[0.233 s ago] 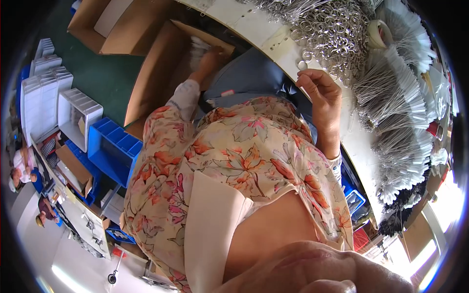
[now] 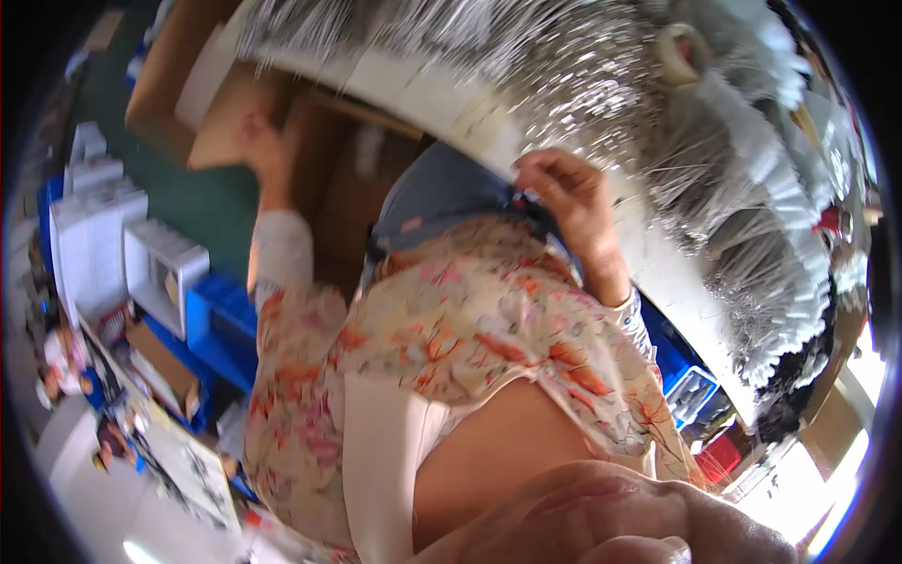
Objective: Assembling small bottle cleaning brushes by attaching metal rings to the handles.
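Hands split: right at tabletop edge, left over the cartons

Right hand (image 2: pixel 571 193) sits at the tabletop (image 2: pixel 409 89) edge, thumb and fingers drawn together in a narrow pinch; can't tell if anything's in it. Left hand (image 2: pixel 267 146) is out by the near carton (image 2: pixel 224 127), blurred; finger spread, contact and load all unreadable.

Heap of shiny metal pieces (image 2: pixel 592 99) lies on the tabletop just beyond the right hand, probably loose so singles pick up easily. Wire stems with pale tufted ends (image 2: pixel 742 141) lie bunched next to it, wires toward the heap, likely to keep the tufts clear.

Open carton (image 2: pixel 329 202) stands below the tabletop edge, likely for a short left-side reach; blurred pale piece (image 2: pixel 369 150) inside. Tape roll (image 2: pixel 668 64) sits behind the heap, seemingly parked out of the way.
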Available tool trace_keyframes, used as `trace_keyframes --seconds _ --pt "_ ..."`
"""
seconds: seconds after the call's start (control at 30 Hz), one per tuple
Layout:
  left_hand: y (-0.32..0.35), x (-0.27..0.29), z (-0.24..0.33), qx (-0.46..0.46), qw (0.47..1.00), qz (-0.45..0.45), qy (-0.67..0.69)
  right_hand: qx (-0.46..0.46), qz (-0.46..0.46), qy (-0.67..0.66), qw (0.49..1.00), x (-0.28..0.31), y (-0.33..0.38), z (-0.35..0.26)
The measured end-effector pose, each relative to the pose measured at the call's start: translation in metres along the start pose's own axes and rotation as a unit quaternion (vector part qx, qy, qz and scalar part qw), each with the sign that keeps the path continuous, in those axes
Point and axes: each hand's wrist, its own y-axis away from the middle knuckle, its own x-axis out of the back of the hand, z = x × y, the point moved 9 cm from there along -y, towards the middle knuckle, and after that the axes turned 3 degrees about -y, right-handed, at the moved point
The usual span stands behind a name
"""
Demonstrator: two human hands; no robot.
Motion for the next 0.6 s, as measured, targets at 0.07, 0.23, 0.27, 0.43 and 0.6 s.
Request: trace_keyframes --seconds 0.07,0.23,0.27,0.43,0.6 --pt "-0.073 0.068 0.095 -0.015 0.941 0.081 0.328 0.038 -0.017 -0.030 0.999 -0.002 -0.008 -0.017" --pt "-0.155 0.065 0.371 -0.221 0.880 -0.096 0.410 0.180 0.047 0.026 0.982 0.058 0.004 -0.098" --pt "-0.167 0.041 0.407 -0.256 0.853 -0.153 0.429 0.219 0.066 0.037 0.973 0.073 0.009 -0.116" --pt "-0.226 -0.116 0.490 -0.257 0.799 -0.453 0.300 0.256 0.188 0.202 0.926 0.144 0.055 -0.203" --pt "-0.239 -0.241 0.479 -0.191 0.857 -0.471 -0.086 0.221 0.276 0.376 0.856 0.260 0.058 -0.231"
